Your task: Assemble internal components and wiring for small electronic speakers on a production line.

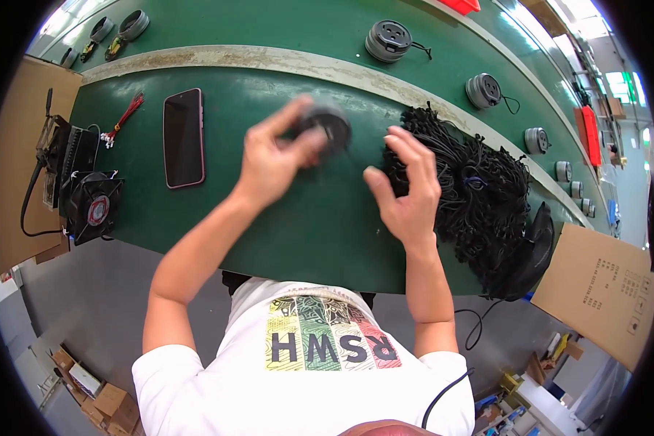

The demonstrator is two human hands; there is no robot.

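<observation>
My left hand (275, 156) grips a round dark motor-like part (329, 125), blurred by motion, above the green work table (298, 240). My right hand (407, 185) hovers just to its right with fingers spread and nothing in it. The right hand's fingertips are close to a big heap of black cable pieces (479, 189) lying on the table's right side.
A dark phone (183, 136) lies to the left, with red wires (125, 116) beside it. A small black fan (91, 205) sits at the left edge. Several round grey parts, among them one at the top (389, 39), ride the green belt behind. Cardboard box (603, 291) at right.
</observation>
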